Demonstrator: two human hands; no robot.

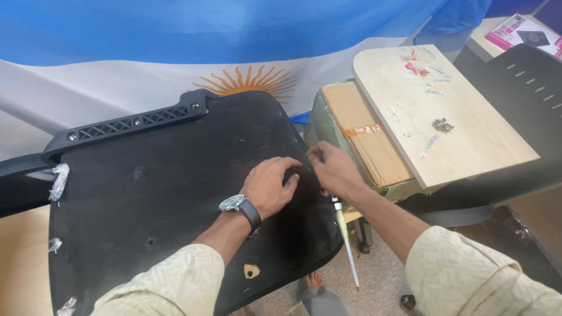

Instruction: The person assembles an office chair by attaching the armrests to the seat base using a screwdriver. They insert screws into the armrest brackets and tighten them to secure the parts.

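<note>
A black chair seat [164, 199] lies upside down in front of me, with small holes in its underside. My left hand [269, 187], with a watch on the wrist, rests on the seat near its right edge, fingers curled; what is under them is hidden. My right hand [333, 172] meets it there, its fingertips pinched together at the seat's edge. A screwdriver [345, 234] with a yellow-green handle sticks down from under my right palm, its shaft pointing at the floor.
A black ribbed bracket [134, 123] runs along the seat's far edge. To the right, a pale wooden board [468, 140] with small screws and a metal fitting [443, 124] lies on a cardboard box [366, 134]. A blue-and-white cloth [146, 76] hangs behind.
</note>
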